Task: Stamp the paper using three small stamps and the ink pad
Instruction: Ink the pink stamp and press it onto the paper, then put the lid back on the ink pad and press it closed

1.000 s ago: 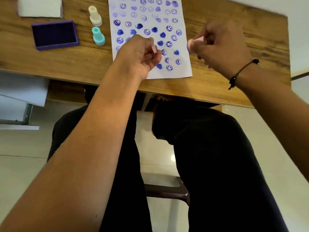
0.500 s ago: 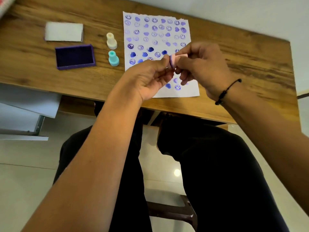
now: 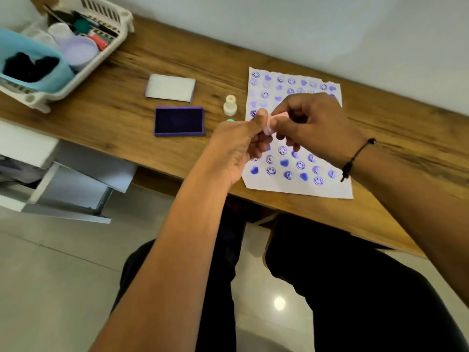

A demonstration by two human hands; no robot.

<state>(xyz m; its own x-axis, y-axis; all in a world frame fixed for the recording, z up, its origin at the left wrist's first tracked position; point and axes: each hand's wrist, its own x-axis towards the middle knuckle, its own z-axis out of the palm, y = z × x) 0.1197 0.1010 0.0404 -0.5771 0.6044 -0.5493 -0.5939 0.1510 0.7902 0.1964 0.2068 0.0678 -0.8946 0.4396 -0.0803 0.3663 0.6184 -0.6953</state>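
Note:
A white paper (image 3: 299, 186) covered in purple smiley and heart prints lies on the wooden desk (image 3: 127, 118). Above it, both hands meet on a small pink stamp (image 3: 269, 127). My right hand (image 3: 312, 125) pinches its body. My left hand (image 3: 241, 146) holds its round end with thumb and fingers. The open purple ink pad (image 3: 179, 121) sits left of the paper, with its white lid (image 3: 170, 87) behind it. A cream stamp (image 3: 230, 105) stands upright between pad and paper. Only the top of the teal stamp (image 3: 230, 120) shows past my left hand.
A white plastic basket (image 3: 38, 97) with a light blue tub and small items stands at the desk's far left. An open white drawer (image 3: 63, 189) juts out below the desk's left side. A wall runs behind the desk. My dark-clothed legs are under the near edge.
The hands, apart a second ago, have come together on the pink stamp and stay joined. The camera has tilted up and left, bringing the basket and drawer into view.

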